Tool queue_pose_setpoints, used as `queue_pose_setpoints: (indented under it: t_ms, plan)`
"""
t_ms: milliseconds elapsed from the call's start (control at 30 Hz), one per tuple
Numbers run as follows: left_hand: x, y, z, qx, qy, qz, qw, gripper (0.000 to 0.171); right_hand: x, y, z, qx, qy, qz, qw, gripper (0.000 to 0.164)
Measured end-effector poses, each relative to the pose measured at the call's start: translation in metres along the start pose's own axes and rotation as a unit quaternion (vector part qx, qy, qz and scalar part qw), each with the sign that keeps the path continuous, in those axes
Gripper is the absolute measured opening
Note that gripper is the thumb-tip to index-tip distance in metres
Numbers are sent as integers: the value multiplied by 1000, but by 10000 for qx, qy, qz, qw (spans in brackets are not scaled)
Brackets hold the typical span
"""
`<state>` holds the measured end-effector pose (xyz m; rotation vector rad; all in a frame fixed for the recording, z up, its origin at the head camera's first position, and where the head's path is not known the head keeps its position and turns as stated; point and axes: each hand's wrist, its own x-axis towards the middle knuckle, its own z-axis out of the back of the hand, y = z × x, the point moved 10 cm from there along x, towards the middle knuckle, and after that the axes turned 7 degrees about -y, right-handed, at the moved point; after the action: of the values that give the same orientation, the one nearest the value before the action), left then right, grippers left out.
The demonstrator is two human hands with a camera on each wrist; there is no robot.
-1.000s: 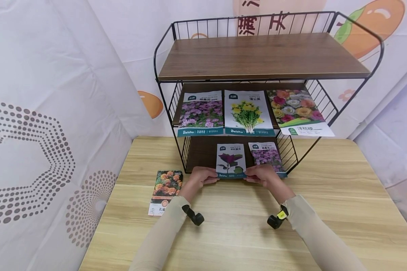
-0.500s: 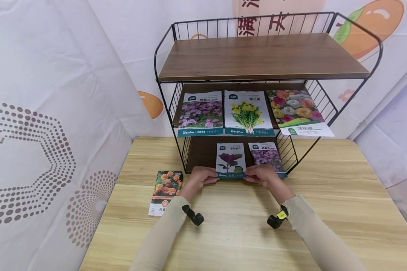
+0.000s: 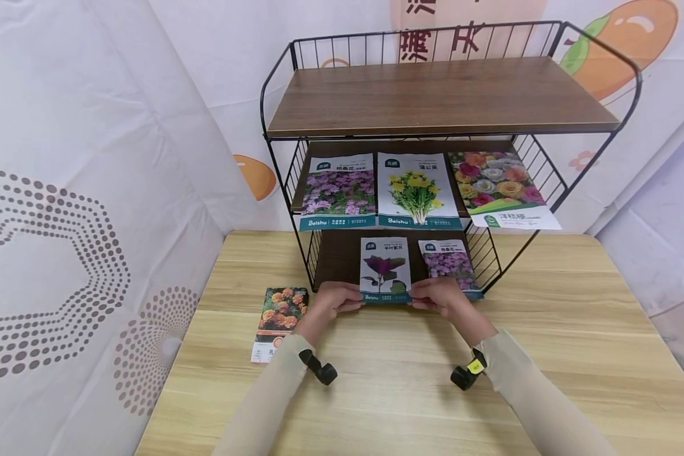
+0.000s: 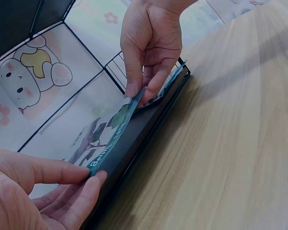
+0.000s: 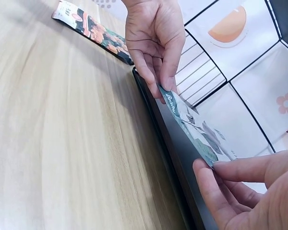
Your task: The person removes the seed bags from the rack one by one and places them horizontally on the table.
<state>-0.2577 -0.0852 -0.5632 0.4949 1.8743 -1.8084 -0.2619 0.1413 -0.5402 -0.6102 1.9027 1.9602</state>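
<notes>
A white seed packet with a purple-leaved plant and a teal bottom strip (image 3: 384,271) is held over the lowest shelf (image 3: 337,256). My left hand (image 3: 339,297) pinches its lower left corner between thumb and fingers. At the lower right corner, my right hand (image 3: 437,292) pinches it the same way. Both wrist views show the packet (image 4: 103,136) tilted, its teal edge close above the shelf's front edge. Just right of it, a packet with purple flowers (image 3: 449,261) lies on the same shelf, partly covered by my right hand.
On the middle shelf lie a purple-flower packet (image 3: 339,193), a yellow dandelion packet (image 3: 416,190) and a mixed-bloom packet (image 3: 501,187), jutting past its edge. An orange marigold packet (image 3: 282,316) rests on the wooden table (image 3: 399,392), left of the black wire rack (image 3: 266,142).
The held packet has shifted slightly left and looks a little raised, with my left hand moving left along with it. My right hand has barely moved.
</notes>
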Motion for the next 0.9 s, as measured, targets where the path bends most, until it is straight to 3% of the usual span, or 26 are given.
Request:
queue_pose_setpoints:
  t_ms: [633, 900]
  plan:
    - [-26, 5, 36, 779, 343, -44, 9964, 32, -15, -11, -32, -824, 361, -118, 9959, 31]
    - [-33, 14, 54, 1174, 479, -14, 9919, 27, -24, -16, -55, -992, 750, -100, 9922, 20]
